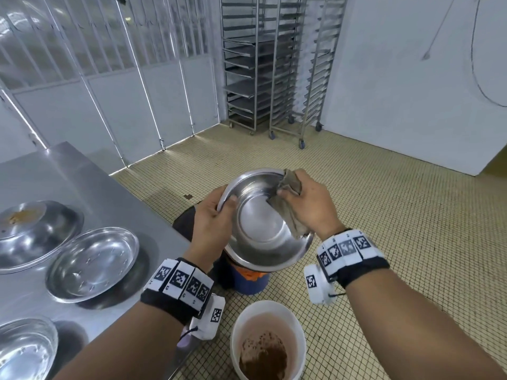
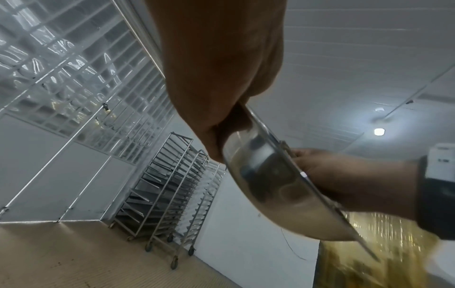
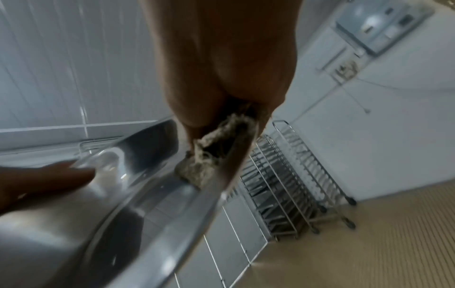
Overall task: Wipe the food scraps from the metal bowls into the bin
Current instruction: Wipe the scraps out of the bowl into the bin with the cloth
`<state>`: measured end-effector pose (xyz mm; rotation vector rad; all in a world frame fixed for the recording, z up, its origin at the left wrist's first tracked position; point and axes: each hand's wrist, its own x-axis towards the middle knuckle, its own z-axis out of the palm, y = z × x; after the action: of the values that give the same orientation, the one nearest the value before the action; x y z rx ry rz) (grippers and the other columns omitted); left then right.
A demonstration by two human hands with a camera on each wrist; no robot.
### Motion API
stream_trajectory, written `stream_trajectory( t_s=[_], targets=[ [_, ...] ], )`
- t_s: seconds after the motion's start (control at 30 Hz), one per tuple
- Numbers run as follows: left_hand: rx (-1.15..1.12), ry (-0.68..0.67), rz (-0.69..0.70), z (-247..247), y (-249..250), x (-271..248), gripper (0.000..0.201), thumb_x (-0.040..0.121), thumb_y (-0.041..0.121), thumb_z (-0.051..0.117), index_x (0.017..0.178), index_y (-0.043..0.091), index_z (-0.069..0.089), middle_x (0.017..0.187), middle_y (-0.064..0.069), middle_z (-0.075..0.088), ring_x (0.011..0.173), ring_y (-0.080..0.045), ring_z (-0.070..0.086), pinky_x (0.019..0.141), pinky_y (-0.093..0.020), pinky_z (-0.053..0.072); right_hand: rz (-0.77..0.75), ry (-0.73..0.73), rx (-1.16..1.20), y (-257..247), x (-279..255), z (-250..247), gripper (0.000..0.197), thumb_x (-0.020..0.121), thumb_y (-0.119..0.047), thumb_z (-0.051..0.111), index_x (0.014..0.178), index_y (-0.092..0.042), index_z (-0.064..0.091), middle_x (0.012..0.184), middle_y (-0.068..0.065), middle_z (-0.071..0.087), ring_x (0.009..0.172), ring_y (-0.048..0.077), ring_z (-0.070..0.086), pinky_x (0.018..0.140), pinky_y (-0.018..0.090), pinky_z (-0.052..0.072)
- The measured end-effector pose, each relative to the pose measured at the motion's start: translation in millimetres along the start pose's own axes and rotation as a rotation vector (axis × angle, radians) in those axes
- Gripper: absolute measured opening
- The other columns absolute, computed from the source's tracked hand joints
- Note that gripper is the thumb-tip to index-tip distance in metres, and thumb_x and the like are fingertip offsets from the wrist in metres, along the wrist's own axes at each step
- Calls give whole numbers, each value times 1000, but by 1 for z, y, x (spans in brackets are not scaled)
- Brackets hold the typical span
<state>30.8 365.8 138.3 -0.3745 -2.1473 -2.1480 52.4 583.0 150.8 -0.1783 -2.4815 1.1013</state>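
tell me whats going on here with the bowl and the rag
A person is cleaning a metal bowl over a blue bin on the floor. The left hand grips the bowl's rim and tilts it, while the right hand holds a grey cloth against its inside. The inside looks mostly clean. More metal bowls wait on the steel table, one with brown residue on it.

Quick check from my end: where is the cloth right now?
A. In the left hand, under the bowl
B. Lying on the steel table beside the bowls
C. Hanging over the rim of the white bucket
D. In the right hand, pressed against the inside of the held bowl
D: the right hand grips the cloth against the inner wall of the bowl, while the left hand holds the bowl's rim.
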Motion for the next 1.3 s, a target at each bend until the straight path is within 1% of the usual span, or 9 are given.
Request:
stream_trajectory(
  t_s=[0.2, 0.3, 0.47, 0.63, 0.73, 0.83, 1.03, 1.17, 1.3],
  targets=[
    [-121, 186, 24, 4, 9, 8, 31, 102, 10, 59, 92, 34, 75, 83, 6, 73, 79, -14, 67, 70, -27, 56, 125, 176, 223, -5, -17, 17, 11, 101, -32, 62, 109, -24, 60, 92, -10, 69, 81, 8, 67, 66, 18, 54],
    [-92, 264, -7, 3, 5, 7, 29, 102, 12, 57, 91, 35, 72, 82, 7, 69, 78, -14, 64, 71, -31, 55, 259, 175, 308, -1, -35, 38, 7, 103, -26, 59, 109, -24, 57, 94, -7, 68, 82, 12, 69, 70, 34, 62],
    [152, 16, -68, -20, 17, 16, 28, 100, 14, 59, 99, 41, 66, 90, -3, 74, 74, -19, 71, 63, -37, 57, 66, 47, 127, -1, -23, 16, 12, 102, -22, 59, 113, -25, 56, 92, -11, 68, 79, 5, 66, 64, 22, 53],
    [229, -188, -41, -34, 29, 21, 24, 100, 5, 59, 91, 21, 75, 69, 3, 69, 60, -14, 64, 57, -29, 53, -89, -161, -59, -9, -9, 9, 21, 100, -25, 62, 116, -35, 53, 96, -9, 71, 81, 9, 66, 66, 20, 47],
    [69, -49, -74, -27, 21, 14, 19, 101, 4, 60, 97, 13, 76, 72, 3, 71, 63, -12, 66, 59, -25, 52, -32, 52, 98, -13, -18, 19, 17, 101, -25, 62, 116, -30, 57, 92, -12, 69, 78, -4, 62, 62, 6, 42],
    [-11, 149, -66, -21, 12, 7, 22, 99, 4, 61, 95, 18, 77, 75, 2, 72, 67, -12, 65, 60, -26, 55, 100, 190, 213, -12, -39, 38, 12, 103, -26, 58, 115, -25, 56, 89, -14, 67, 72, -5, 62, 58, 8, 43],
    [-14, 199, -29, -18, 5, -7, 32, 100, 3, 59, 86, 27, 74, 70, 11, 68, 67, -9, 62, 64, -24, 52, 145, 115, 210, -13, -36, 34, 8, 101, -21, 59, 108, -22, 55, 90, -12, 64, 77, -1, 60, 57, 10, 40],
    [-74, 222, -40, -15, 6, -10, 31, 101, 9, 59, 89, 31, 76, 81, 1, 72, 79, -21, 66, 74, -39, 55, 92, 161, 190, -23, -25, 22, 8, 101, -27, 61, 106, -23, 56, 90, -14, 64, 80, -2, 58, 62, 8, 39],
    [-78, 403, -3, -9, 7, -15, 24, 102, 8, 57, 92, 24, 73, 80, 5, 67, 76, -9, 62, 70, -26, 52, 203, 130, 291, -25, -45, 40, 10, 103, -26, 54, 111, -22, 50, 90, -4, 64, 75, 12, 64, 57, 23, 46]
  ],
)
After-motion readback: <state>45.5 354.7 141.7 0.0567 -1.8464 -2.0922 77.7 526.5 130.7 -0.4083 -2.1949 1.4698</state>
